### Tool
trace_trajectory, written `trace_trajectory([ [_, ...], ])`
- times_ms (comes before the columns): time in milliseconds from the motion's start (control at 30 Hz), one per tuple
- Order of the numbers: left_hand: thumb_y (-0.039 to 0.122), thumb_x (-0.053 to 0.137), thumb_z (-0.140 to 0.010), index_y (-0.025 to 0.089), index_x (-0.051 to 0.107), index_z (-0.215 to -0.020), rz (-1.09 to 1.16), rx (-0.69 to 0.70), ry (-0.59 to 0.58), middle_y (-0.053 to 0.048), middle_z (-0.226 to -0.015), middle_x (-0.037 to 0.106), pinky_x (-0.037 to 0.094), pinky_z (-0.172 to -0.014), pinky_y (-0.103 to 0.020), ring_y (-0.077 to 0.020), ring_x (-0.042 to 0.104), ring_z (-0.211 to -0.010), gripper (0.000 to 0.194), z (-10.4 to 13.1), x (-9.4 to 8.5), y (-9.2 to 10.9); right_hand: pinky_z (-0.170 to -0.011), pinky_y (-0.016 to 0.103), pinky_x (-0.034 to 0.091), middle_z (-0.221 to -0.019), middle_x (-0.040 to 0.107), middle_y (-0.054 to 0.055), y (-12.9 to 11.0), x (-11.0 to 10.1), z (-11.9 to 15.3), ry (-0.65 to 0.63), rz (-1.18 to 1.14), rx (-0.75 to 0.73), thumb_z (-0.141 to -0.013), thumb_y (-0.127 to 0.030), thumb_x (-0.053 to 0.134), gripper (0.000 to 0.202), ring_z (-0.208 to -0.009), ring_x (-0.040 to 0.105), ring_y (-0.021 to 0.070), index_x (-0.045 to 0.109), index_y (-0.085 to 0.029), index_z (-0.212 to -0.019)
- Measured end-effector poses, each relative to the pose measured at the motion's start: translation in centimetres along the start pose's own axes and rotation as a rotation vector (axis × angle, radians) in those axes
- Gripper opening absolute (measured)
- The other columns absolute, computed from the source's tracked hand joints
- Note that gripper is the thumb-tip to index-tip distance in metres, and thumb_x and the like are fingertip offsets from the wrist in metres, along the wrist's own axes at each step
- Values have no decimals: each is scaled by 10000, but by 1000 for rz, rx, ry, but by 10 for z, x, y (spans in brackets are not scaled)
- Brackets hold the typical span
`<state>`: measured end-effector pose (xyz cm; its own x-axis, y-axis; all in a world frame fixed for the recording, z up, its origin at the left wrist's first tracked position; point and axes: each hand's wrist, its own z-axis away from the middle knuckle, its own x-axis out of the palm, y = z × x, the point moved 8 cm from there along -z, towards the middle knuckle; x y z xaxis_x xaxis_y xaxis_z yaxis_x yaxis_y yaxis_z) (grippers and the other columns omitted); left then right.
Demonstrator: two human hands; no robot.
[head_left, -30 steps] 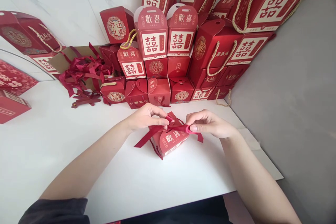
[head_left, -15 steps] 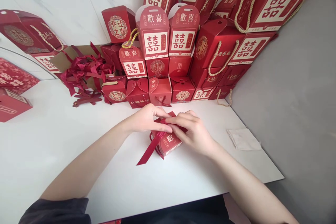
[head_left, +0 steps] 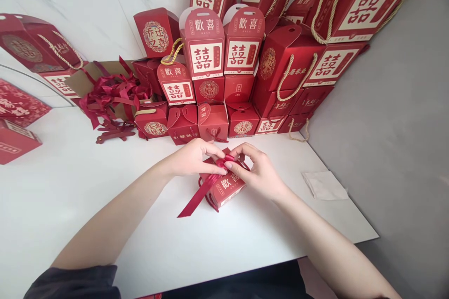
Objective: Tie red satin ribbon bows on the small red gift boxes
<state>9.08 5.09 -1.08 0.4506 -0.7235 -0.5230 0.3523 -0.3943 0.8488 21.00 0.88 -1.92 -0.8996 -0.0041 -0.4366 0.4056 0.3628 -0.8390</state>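
Note:
A small red box (head_left: 229, 187) with white characters and dark red cord handles lies on the white table. Across its top runs a dark red ribbon (head_left: 198, 198), bunched into loops near the middle, with one long tail hanging over the near left side. My left hand (head_left: 196, 156) is closed on the ribbon from the left, thumb and fingers at the bunched part. From the right, my right hand (head_left: 257, 168) pinches a ribbon loop between thumb and index finger.
Stacked red gift boxes (head_left: 206, 56) stand along the back. An open carton (head_left: 82, 81) overflows with red ribbons (head_left: 115, 88) at back left. A folded white cloth (head_left: 324, 185) lies right, near the grey wall (head_left: 396, 126). Another red box (head_left: 17, 142) sits far left.
My right hand has shifted slightly and its fingers have drawn back, showing a ribbon loop and more of the box top. The ribbon's long tail has swung a little left.

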Motion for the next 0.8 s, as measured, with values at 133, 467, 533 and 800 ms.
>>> trace_trajectory([
  [133, 423, 709, -791, 172, 739, -825, -28, 14, 20, -7, -831, 715, 475, -884, -305, -158, 636, -822, 256, 0, -1, 1, -729, 317, 435, -828, 644, 32, -2, -1, 0, 36, 20, -14, -871, -350, 649, 154, -761, 552, 180, 613, -208, -826],
  [467, 334, 747, -774, 187, 531, -972, 188, -55, 88, -7, -829, 706, 524, -729, -279, -160, 688, -806, 328, 4, -1, -1, -785, 332, 431, -787, 638, 30, -1, -2, 0, 48, 5, 9, -944, -358, 548, 227, -765, 567, 184, 641, -211, -799],
  [533, 332, 725, -797, 178, 558, -977, 168, -19, 66, -29, -886, 707, 528, -777, -298, -167, 692, -853, 290, 5, -1, 3, -791, 332, 431, -799, 642, 31, 0, -1, 1, 38, 8, 2, -949, -343, 542, 216, -774, 572, 184, 640, -211, -809],
  [800, 356, 696, -831, 159, 572, -867, 223, -71, -5, -47, -925, 713, 524, -852, -321, -173, 687, -917, 235, 6, -3, -1, -788, 326, 438, -815, 643, 23, -2, -5, 3, 108, -15, -47, -954, -321, 540, 185, -791, 584, 177, 617, -212, -825],
])
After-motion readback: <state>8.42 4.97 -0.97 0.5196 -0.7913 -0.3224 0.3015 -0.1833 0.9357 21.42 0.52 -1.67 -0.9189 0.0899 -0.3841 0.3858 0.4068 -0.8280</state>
